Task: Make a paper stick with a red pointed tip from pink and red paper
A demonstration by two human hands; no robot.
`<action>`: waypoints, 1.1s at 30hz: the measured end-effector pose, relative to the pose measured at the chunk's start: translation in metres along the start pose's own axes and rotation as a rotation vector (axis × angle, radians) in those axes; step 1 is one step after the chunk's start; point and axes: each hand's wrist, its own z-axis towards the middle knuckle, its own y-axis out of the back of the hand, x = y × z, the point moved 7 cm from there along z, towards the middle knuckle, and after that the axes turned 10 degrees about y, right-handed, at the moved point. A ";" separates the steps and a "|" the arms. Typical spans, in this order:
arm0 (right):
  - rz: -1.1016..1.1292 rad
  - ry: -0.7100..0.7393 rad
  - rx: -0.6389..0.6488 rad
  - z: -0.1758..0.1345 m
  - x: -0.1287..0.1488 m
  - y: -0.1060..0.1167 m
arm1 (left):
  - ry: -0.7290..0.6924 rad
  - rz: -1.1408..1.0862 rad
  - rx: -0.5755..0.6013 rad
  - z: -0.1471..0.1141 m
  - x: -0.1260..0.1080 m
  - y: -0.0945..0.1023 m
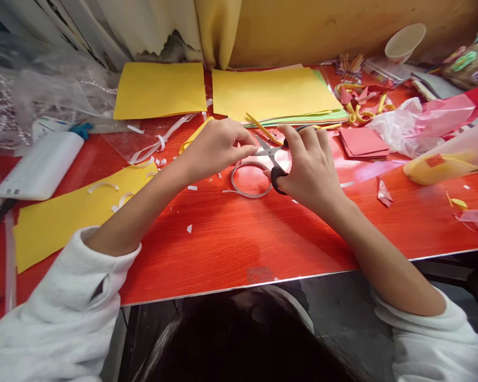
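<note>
One pair of black-handled metal scissors (270, 152), blades parted, sits mid-frame gripped by the right hand (311, 164); the left hand (219, 142) pinches beside the blades, on what I cannot tell; a snip seems in hand, calling next for steady closing.

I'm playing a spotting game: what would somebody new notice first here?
Probably the bright red table, spread across the middle of the picture. Over it, near the centre, the right hand holds black-handled scissors, with the left hand close by. Large yellow sheets lie towards the back.
</note>
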 end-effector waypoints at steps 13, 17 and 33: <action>-0.073 -0.049 -0.047 -0.001 -0.001 0.017 | 0.241 -0.386 0.082 0.007 0.029 -0.009; -0.037 -0.090 -0.042 -0.002 -0.003 0.021 | 0.257 -0.387 0.117 0.008 0.035 -0.009; -0.045 -0.093 -0.060 -0.001 -0.006 0.016 | 0.318 -0.683 -0.073 0.008 0.049 0.052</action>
